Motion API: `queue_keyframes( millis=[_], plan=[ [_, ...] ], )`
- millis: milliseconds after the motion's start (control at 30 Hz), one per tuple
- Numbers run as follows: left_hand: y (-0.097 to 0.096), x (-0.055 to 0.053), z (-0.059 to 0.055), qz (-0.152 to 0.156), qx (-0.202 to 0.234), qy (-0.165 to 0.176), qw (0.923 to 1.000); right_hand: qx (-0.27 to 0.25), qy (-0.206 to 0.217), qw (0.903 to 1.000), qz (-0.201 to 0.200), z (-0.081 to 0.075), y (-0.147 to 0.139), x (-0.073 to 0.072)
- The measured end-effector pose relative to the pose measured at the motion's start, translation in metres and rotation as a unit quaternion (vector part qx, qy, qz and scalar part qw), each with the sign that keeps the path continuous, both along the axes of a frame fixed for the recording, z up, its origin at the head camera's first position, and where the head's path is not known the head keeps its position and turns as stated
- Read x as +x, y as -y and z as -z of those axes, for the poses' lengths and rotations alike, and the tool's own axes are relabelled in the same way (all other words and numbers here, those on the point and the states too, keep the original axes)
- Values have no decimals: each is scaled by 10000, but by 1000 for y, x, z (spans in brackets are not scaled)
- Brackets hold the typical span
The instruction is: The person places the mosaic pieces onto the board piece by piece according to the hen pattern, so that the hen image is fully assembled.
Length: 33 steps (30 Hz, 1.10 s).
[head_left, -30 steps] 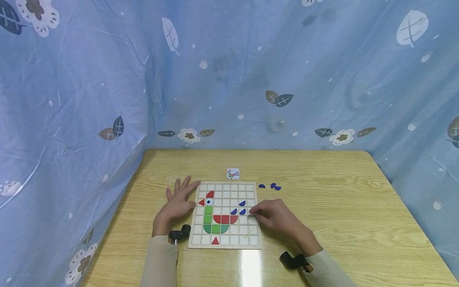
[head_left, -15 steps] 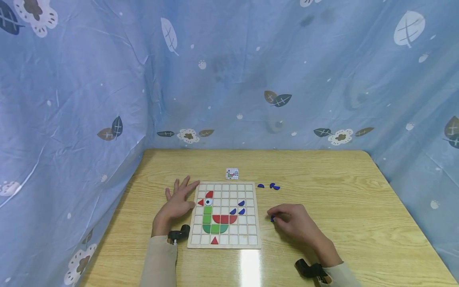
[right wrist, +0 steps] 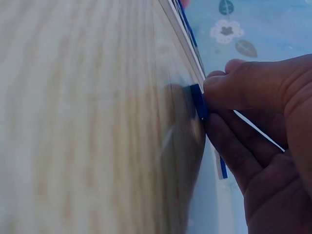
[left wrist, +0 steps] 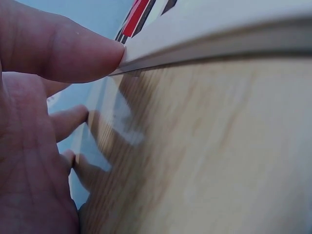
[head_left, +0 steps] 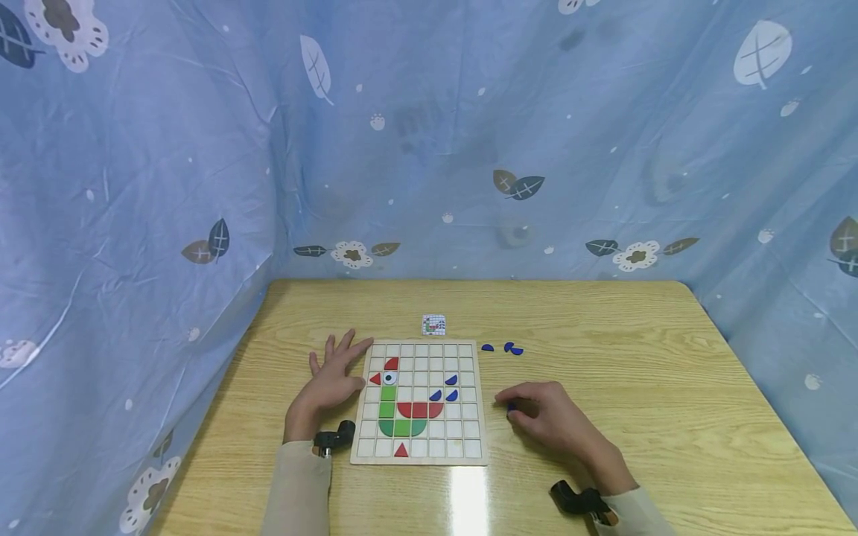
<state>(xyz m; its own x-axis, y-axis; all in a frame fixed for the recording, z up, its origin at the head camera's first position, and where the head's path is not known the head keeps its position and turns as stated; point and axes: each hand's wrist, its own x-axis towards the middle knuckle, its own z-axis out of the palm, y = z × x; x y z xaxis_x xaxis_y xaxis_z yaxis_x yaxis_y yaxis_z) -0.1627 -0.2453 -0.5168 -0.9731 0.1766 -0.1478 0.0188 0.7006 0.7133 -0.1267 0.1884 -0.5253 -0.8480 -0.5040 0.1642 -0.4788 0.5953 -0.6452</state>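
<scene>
A pale wooden grid board [head_left: 429, 363] lies on the table with coloured pieces forming a bird shape. It has a red arc of pieces [head_left: 419, 410], green squares [head_left: 388, 392], a round eye piece [head_left: 389, 377] and blue half-round pieces [head_left: 452, 395]. At the board's left edge my left hand [head_left: 328, 387] lies spread, its thumb touching the rim in the left wrist view. To the right of the board, just above the table, my right hand [head_left: 553, 417] pinches another blue half-round piece [right wrist: 199, 101] between thumb and fingers. The fingers partly cover that piece in the head view.
Beyond the board lies a small picture card [head_left: 433, 324] with a similar bird pattern. Three loose blue half-round pieces [head_left: 488, 348] are on the table [head_left: 637, 357] near the board's far right corner. A patterned blue curtain [head_left: 415, 149] hangs behind and at both sides.
My right hand has moved right, away from the board's right edge, and the blue piece now shows at its fingertips. My left hand and the board pieces look unmoved.
</scene>
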Motion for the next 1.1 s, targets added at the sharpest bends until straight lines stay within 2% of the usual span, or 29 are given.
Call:
queue_keyframes(
  millis=[367, 667, 867, 1100],
  plan=[
    [1, 0, 1, 76, -29, 13, 10000, -206, -61, 9998, -52, 2, -5, 5],
    [2, 0, 0, 106, -45, -21, 9999, -265, -622, 9976, -148, 0, 4, 2],
    [2, 0, 0, 80, -33, -14, 10000, -349, -791, 9951, -486, -7, 21, -4],
    [1, 0, 0, 54, -35, -12, 10000, -480, -615, 9915, -1040, -12, 47, -9]
  ],
)
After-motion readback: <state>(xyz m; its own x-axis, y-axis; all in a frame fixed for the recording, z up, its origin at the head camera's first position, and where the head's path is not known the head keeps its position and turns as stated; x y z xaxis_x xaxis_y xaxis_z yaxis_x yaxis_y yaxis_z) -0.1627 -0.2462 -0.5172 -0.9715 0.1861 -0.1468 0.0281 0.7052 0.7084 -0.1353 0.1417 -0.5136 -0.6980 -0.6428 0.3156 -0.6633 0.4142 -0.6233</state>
